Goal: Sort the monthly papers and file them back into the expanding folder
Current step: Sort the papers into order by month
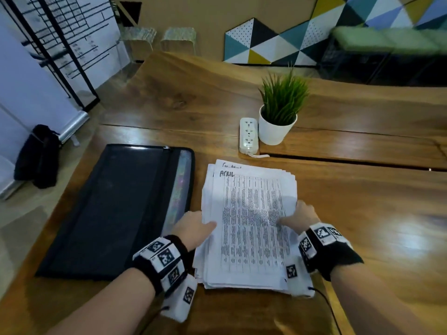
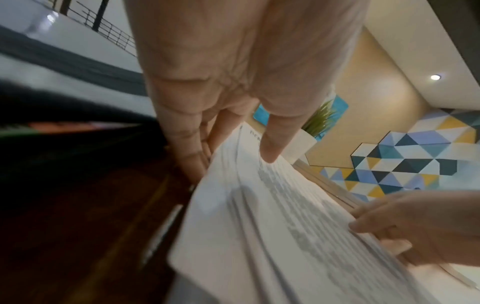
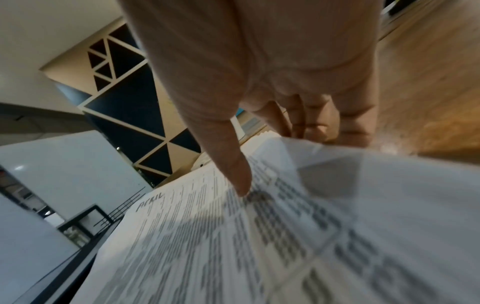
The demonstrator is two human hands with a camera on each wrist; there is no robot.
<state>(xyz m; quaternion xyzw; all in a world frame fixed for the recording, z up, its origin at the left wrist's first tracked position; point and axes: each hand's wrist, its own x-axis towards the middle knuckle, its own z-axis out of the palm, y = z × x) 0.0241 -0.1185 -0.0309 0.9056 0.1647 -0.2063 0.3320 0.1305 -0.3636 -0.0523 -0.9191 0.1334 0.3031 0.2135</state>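
The stack of papers (image 1: 249, 226) lay on the wooden bench (image 1: 362, 213), just right of the black expanding folder (image 1: 116, 209), which lay flat with its coloured pockets showing along its right edge. The top sheet carried a printed table and a handwritten heading that appeared to read "April"; a second heading showed on a sheet protruding at the far end, too blurred to read.

The left hand (image 1: 193, 226) pinched the left edge of the stack — thumb on top, fingers beneath, as the left wrist view showed. The right hand (image 1: 300, 217) gripped the right edge the same way, its thumb (image 3: 233, 168) pressed onto the print and its fingers curled under the sheets.

Risks, judged from this position:

- The stack edges were uneven and fanned. If both hands lifted without squaring the sheets, lower pages could slip out and scatter across the bench.
- The grip appeared to take only part of the stack's thickness, so sheets of different months could separate at the wrong place and be misfiled.
- The top sheet was bowed near the right thumb — further pressure could crease it.
- The potted plant (image 1: 278, 114) and power strip (image 1: 248, 136) stood near the far end of the stack; a forward push could drive the papers against them.
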